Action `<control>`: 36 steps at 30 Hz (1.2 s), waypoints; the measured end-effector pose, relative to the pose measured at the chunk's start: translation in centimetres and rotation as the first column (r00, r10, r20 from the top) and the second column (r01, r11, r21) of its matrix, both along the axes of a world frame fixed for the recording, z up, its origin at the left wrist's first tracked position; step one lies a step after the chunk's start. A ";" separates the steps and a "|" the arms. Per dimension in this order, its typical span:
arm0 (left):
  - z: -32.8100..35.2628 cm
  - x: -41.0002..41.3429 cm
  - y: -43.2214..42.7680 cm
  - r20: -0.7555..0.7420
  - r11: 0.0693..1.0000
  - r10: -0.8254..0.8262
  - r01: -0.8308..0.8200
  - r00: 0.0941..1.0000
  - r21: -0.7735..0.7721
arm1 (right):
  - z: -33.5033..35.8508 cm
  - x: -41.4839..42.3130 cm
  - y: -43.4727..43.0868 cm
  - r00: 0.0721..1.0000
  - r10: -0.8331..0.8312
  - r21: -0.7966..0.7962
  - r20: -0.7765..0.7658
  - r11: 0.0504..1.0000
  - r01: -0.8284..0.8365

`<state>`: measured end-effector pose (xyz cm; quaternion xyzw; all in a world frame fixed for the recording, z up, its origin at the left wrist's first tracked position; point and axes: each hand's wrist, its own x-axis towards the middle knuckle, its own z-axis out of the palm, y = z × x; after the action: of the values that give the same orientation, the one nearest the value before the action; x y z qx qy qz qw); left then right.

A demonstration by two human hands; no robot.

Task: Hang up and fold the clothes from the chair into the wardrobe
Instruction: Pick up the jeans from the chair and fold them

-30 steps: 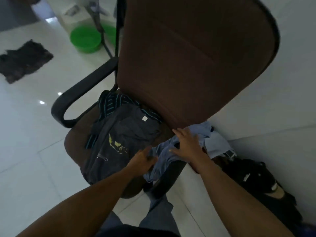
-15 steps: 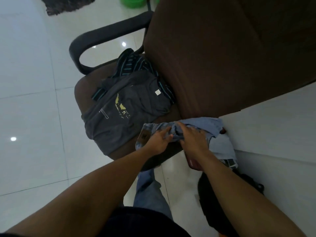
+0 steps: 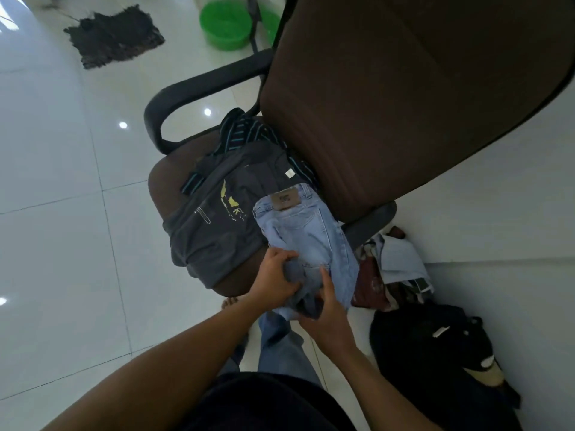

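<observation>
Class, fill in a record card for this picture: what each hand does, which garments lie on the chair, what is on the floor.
Left hand: grips a bunched part of the light blue jeans
Right hand: holds the jeans' lower end
On chair: dark grey T-shirt over a striped garment, jeans partly on top
Floor: green basin, dark mat, black bag, clothes heap beside the chair

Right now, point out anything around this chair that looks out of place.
A crumpled heap of clothes lies on the floor between the chair and the wall, not on the seat with the grey shirt and the jeans that the left hand and right hand grip. Nothing looks spilled or damaged.
</observation>
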<state>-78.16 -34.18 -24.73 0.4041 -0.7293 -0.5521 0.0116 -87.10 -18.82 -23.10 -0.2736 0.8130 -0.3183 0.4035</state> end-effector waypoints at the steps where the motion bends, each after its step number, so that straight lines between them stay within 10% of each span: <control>1: -0.7 1.0 0.4 0.013 0.999 -0.036 0.036 0.999 0.004 | -0.4 0.3 0.4 0.998 -0.016 0.017 0.056 1.000 0.015; 14: -1.9 1.4 -0.3 0.151 0.998 0.068 -0.066 0.986 -0.019 | 0.0 -8.2 -7.7 0.948 0.098 0.082 -0.302 0.994 -0.076; 22: -3.5 -2.9 -3.0 0.264 0.927 0.306 -0.349 0.915 0.136 | -3.0 -13.5 -12.9 0.845 0.513 0.545 -0.150 0.756 -0.363; 28: -3.4 -5.1 -2.5 0.281 0.941 0.337 -0.330 0.899 -0.072 | -3.7 -14.4 -13.6 0.871 0.486 0.128 0.075 0.862 -0.491; 36: 0.3 -8.6 -3.2 0.005 0.863 0.496 -0.494 0.868 0.104 | -0.5 -12.1 -9.7 0.956 0.111 -0.225 0.272 0.973 -0.049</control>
<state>-86.76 -37.37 -24.47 0.5716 -0.5720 -0.5713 0.1404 -99.25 -28.56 -23.64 -0.3003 0.6959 -0.4238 0.4960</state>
